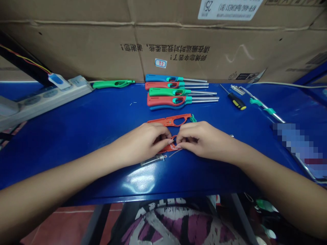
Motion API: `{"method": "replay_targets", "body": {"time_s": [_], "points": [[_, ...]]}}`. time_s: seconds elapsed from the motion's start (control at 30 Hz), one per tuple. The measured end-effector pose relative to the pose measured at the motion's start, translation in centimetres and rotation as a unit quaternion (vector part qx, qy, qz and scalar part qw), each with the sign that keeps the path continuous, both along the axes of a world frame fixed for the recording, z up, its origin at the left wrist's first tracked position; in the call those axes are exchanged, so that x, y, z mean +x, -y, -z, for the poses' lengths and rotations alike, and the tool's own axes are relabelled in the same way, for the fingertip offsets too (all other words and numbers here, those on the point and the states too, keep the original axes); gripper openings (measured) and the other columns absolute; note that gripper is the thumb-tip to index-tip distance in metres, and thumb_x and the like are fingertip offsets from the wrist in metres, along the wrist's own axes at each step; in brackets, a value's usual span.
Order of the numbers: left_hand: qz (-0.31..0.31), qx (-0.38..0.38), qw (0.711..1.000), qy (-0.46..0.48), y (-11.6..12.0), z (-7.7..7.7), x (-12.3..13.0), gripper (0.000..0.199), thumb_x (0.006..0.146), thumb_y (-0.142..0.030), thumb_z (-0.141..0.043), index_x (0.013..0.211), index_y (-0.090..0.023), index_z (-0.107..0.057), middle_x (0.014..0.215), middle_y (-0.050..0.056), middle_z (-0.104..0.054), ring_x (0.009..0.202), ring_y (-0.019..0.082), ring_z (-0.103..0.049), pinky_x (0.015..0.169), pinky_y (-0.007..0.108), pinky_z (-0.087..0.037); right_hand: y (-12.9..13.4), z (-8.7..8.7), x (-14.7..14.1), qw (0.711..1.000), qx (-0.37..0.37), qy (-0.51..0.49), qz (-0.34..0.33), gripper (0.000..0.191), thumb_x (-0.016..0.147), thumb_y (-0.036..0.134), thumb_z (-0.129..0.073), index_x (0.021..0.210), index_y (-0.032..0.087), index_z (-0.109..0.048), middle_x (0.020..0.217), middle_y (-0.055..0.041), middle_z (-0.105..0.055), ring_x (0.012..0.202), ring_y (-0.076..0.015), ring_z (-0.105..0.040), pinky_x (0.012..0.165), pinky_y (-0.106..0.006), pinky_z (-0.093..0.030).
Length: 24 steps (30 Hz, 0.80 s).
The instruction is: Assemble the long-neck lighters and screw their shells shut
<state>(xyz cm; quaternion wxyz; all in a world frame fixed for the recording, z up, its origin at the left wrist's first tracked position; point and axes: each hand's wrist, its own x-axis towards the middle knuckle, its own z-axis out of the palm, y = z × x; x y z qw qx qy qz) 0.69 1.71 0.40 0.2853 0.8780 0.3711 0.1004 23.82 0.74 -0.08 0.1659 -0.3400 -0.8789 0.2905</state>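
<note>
My left hand point(150, 141) and my right hand point(198, 139) meet over an orange lighter shell half point(167, 148) lying on the blue table. Fingertips of both are pinched together at its handle opening, beside a thin white wire point(173, 146); exactly what each pinches is too small to tell. Just beyond my hands lies a second orange shell half point(168, 121), with a green piece point(192, 118) at its right end. A clear fuel tank point(153, 160) rests near my left hand, on the side toward me. A thin rod point(175, 152) lies below my right fingers.
Several assembled lighters point(166, 99) are stacked against the cardboard box point(89, 51). A green shell point(112, 84) and a power strip point(46, 97) are at the left. A screwdriver point(236, 101), a metal tube with green pieces point(270, 111) and a pixelated phone-like object point(302, 149) lie right.
</note>
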Motion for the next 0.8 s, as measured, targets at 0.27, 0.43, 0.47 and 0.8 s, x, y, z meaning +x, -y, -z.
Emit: {"method": "replay_targets", "body": {"time_s": [0.27, 0.43, 0.47, 0.8], "points": [[-0.02, -0.129, 0.991, 0.011, -0.6, -0.6, -0.9, 0.022, 0.085, -0.013, -0.063, 0.101, -0.019, -0.077, 0.083, 0.0, -0.077, 0.065, 0.012, -0.067, 0.055, 0.019, -0.048, 0.6, 0.1, -0.4, 0.999, -0.004, 0.015, 0.03, 0.009, 0.092, 0.018, -0.064, 0.088, 0.018, -0.071, 0.085, -0.0013, -0.067, 0.073, -0.0114, -0.056, 0.067, -0.026, -0.04], [-0.04, -0.137, 0.99, 0.024, -0.6, -0.3, -0.7, 0.018, 0.083, -0.014, -0.065, 0.095, -0.019, -0.078, 0.08, 0.0, -0.077, 0.065, 0.012, -0.069, 0.055, 0.019, -0.048, 1.3, 0.6, -0.9, 0.998, 0.037, 0.032, 0.036, 0.013, 0.095, 0.026, -0.064, 0.092, 0.019, -0.074, 0.095, -0.0036, -0.071, 0.082, -0.0141, -0.063, 0.07, -0.027, -0.044], [-0.039, -0.139, 0.989, 0.028, -0.6, -0.3, -0.7, 0.016, 0.084, -0.016, -0.066, 0.095, -0.019, -0.078, 0.079, -0.001, -0.077, 0.065, 0.012, -0.069, 0.054, 0.019, -0.048, 1.5, 0.7, -1.0, 0.997, 0.048, 0.036, 0.042, 0.014, 0.096, 0.026, -0.063, 0.092, 0.019, -0.075, 0.095, -0.0039, -0.071, 0.082, -0.0143, -0.064, 0.07, -0.027, -0.044], [-0.075, -0.157, 0.984, 0.043, -1.0, -0.1, -0.6, 0.014, 0.084, -0.027, -0.071, 0.092, -0.019, -0.08, 0.081, 0.001, -0.079, 0.072, 0.017, -0.074, 0.061, 0.023, -0.052, 2.7, 0.9, -2.1, 0.976, 0.068, 0.07, 0.194, 0.015, 0.091, 0.025, -0.066, 0.084, 0.021, -0.078, 0.084, -0.0033, -0.071, 0.064, -0.0126, -0.056, 0.058, -0.03, -0.039]]}}
